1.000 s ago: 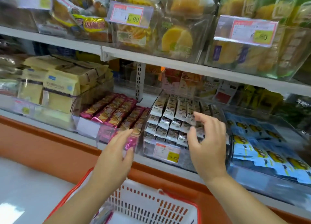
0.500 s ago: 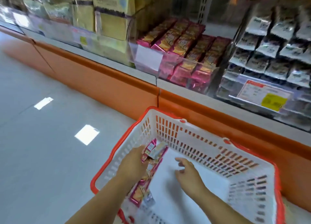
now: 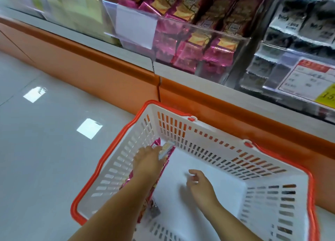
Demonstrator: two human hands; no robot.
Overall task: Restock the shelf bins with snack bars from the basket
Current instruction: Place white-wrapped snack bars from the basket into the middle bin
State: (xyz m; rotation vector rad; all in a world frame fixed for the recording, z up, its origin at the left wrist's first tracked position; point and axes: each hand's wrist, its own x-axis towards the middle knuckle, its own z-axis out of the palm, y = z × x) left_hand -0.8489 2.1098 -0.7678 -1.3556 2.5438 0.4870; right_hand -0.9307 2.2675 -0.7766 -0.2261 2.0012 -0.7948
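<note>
down against the left wall of the white, orange-rimmed basket (image 3: pixel 217 155), the left hand (image 3: pixel 148 162) is clamped over a stack of pink-wrapped snack bars (image 3: pixel 165 149). the back of the hand faces the camera and the end of one bar sticks out past the fingers. more pink wrappers show along the wall beneath the forearm. the right hand (image 3: pixel 199 184) hovers over the bare white bottom of the basket, just beside the left forearm, its fingers loosely curled and holding nothing. the basket sits low, near the orange base (image 3: pixel 99 65) of the shelf unit, with pale glossy floor (image 3: pixel 45 150) to its left. above, on the shelf, stands a clear shelf bin (image 3: pixel 174 41) packed with rows of pink and gold packs (image 3: pixel 190 10), a blank white label (image 3: pixel 136 29) fixed to its front left. to its right, grey-and-black packets (image 3: pixel 299 23) fill another clear bin behind a red and yellow price tag (image 3: pixel 308 77). to its left, pale yellow packages (image 3: pixel 76 10) sit blurred.
</note>
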